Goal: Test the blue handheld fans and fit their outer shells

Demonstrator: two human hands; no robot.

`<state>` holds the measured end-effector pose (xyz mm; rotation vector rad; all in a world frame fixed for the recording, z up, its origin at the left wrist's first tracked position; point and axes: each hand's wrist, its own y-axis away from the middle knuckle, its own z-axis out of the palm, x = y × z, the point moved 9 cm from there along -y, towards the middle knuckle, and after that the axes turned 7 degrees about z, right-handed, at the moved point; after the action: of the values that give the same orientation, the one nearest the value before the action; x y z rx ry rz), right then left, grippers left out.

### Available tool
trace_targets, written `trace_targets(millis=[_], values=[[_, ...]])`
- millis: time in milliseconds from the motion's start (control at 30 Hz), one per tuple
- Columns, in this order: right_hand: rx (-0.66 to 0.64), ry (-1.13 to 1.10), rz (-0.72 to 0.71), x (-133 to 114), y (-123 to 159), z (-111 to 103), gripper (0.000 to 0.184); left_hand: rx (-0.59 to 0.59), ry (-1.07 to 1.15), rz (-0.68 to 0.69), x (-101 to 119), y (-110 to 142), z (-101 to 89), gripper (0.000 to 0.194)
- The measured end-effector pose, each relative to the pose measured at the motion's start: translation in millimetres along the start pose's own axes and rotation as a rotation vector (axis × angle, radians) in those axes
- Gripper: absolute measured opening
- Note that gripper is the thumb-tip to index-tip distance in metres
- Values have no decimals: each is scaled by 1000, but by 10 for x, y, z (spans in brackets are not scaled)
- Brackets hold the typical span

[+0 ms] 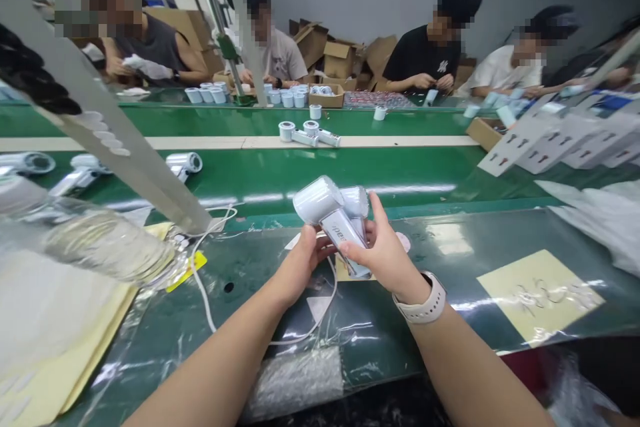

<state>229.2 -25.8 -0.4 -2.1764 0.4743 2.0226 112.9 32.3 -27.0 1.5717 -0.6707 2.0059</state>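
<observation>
Two pale blue handheld fans, shaped like small hair dryers, are held together in front of me. The nearer fan [319, 201] has its round head up to the left, and its lettered handle slants down to the right. Partly hidden behind it is the second fan [356, 200]. My right hand [387, 250] is closed round the handles, thumb across the nearer one and index finger raised beside the rear head. From the left, my left hand [300, 267] grips low, its thumb just under the nearer head; its other fingers are mostly hidden behind the fans.
Two similar fans [303, 135] lie on the green conveyor [260, 180], with several more at left. A slanted metal post [150, 173], plastic bottle [115, 243] and white cable [203, 287] stand left. White boxes [523, 147] and yellow paper [543, 293] are right. Co-workers sit opposite.
</observation>
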Motion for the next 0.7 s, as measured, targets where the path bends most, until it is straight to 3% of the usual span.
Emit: trace_targets(millis=[100,233,300,367,467,567,633,700], values=[[175,147,-21,-145,72,-698,123,26,-170,-131,-40,9,-118,70],[597,823,240,-48,249,-2104,110,11,-435,-147,-43,3,-172,47],[681,1031,347,17,339,-2660,106,-44,-476,-90,-22,-6,-90,40],[687,1080,363,74,407,-3016,100,-95,-487,-50,-4,-4,-4,34],[676,1108,341,120,496,-3257,80,-112,-500,-28,31,6,38,29],[775,1161,335,22,552,-3312,67,-97,-510,-8,71,0,4,27],[868,1199,304,-157,563,-3233,64,-82,-522,13,87,-11,-32,26],[884,1218,174,-397,558,-2991,61,-73,-540,29,80,-16,-53,24]])
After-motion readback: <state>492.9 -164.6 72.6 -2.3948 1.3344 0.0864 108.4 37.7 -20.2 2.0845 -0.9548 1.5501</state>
